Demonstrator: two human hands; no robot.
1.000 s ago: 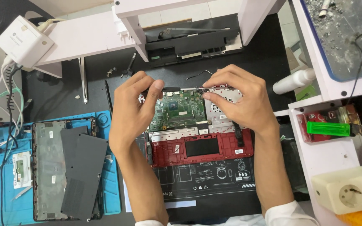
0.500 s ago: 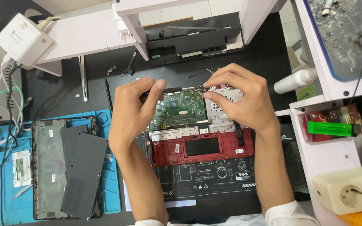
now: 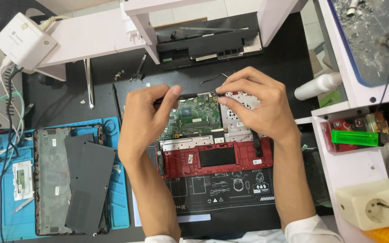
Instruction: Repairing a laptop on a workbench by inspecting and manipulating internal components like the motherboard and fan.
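Pinching laptop (image 3: 212, 135) rear edge: left grip (image 3: 142, 123) at 10 o'clock, right grip (image 3: 257, 108) clamped at 12.

Bright, even light falls from above, leaving only soft, short shadows under the hands and along the dark surface (image 3: 68, 94). Focus is sharp throughout, with little glare and slight wide-angle bending at the edges.

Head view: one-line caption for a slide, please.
Both hands, left and right, grip the top edge of an opened laptop's green circuit board.
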